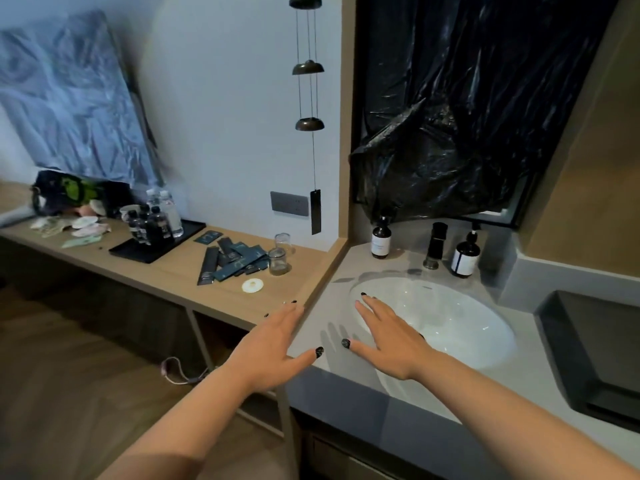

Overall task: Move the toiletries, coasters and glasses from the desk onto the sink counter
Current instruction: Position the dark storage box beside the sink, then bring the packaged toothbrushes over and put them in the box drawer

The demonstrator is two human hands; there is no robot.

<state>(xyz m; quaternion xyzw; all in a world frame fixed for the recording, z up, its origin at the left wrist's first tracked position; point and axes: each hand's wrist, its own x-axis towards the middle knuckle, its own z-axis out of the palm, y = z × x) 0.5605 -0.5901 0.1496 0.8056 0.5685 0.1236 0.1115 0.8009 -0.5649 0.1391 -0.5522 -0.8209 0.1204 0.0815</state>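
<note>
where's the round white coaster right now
The coaster lies flat on the wooden desk near its front edge, left of the sink, just in front of the pile of dark packets and the glasses.

desk on the left, sink counter on the right

on the desk (pixel 166 271) a tray (pixel 138 249) of bottles (pixel 149 225) sits far left; the packets (pixel 232 259) lie right of it, then two glasses (pixel 280 254), a coaster (pixel 252 285) in front. the sink (pixel 450 317) sits in the sink counter (pixel 512 372), tap (pixel 437 244) behind it between two pump bottles (pixel 381 239)
</note>
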